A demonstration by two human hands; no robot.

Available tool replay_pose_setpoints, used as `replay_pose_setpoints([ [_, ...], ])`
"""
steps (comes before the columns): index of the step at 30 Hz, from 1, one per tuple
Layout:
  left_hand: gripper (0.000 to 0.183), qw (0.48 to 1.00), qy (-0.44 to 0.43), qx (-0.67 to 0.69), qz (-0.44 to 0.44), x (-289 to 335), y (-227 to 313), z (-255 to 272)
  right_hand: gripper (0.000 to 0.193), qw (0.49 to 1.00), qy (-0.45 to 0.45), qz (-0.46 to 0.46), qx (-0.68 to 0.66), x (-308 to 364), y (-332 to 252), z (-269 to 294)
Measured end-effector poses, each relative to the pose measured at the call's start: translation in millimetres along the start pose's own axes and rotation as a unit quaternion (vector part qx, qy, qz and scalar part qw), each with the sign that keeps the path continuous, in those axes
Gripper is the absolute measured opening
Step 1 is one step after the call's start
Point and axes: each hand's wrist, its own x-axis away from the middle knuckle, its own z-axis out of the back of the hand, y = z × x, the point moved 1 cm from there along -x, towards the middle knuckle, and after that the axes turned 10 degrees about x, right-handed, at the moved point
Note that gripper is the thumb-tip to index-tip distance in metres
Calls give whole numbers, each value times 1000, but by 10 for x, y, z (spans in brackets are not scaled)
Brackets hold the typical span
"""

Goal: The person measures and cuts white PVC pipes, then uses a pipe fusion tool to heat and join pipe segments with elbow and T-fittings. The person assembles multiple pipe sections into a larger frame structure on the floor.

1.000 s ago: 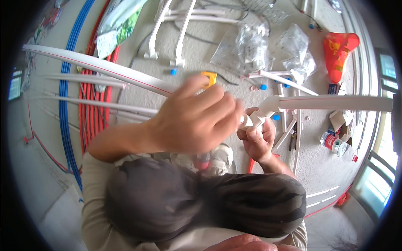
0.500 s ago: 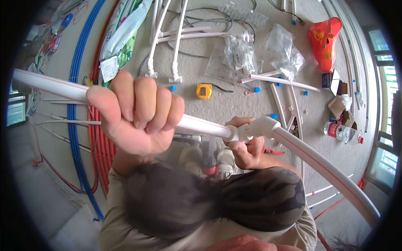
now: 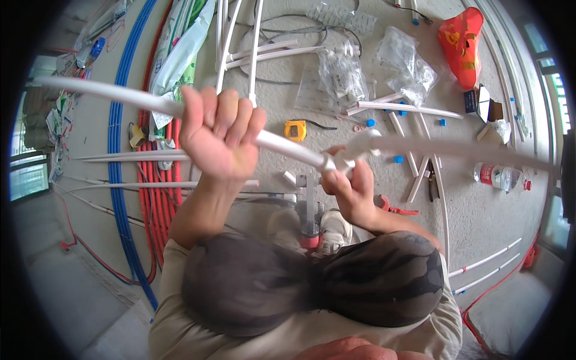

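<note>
A long white plastic pipe (image 3: 288, 146) slants across in front of me, dropping from the far left toward the middle. Around its midsection my left hand (image 3: 222, 132) is wrapped in a fist. At its right end my right hand (image 3: 354, 189) grips a white pipe fitting (image 3: 342, 161) between thumb and fingers. Joined just beyond is a white elbow (image 3: 365, 143), from which a second white pipe (image 3: 456, 147) runs off to the right, smeared by motion. My fingers partly hide the fitting, so its exact shape cannot be made out.
On the floor ahead lie a yellow tape measure (image 3: 295, 130), plastic bags (image 3: 343, 75), pipe offcuts and blue caps. A bottle (image 3: 495, 176) lies at right. Blue pipes (image 3: 123, 120) and red pipes (image 3: 161, 204) run along the left. A machine (image 3: 309, 207) stands between my feet.
The second pipe has swung up from the lower right to nearly level. Both hands, still gripping, have risen slightly and moved away from me; the left has also shifted a little right.
</note>
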Motion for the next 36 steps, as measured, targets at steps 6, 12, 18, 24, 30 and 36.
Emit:
replay_pose_setpoints([
  [6,55,986,161,-23,-37,-151,33,355,40,995,-36,-51,73,-415,-72,9],
  [12,56,986,157,-10,-49,-90,39,488,41,990,-66,-116,36,-487,-59,35],
  [18,53,985,158,-11,-61,-53,33,493,41,987,-88,-127,50,-523,-102,66],
  [24,50,980,154,-85,-92,-11,-7,127,38,984,-107,-127,62,-552,-142,113],
  [30,42,971,-115,-209,-12,-475,0,-772,42,946,-232,-122,-191,-908,-247,115],
  [36,36,962,-157,-206,89,-820,33,-1591,61,934,-320,-45,-154,-1059,-773,82],
])
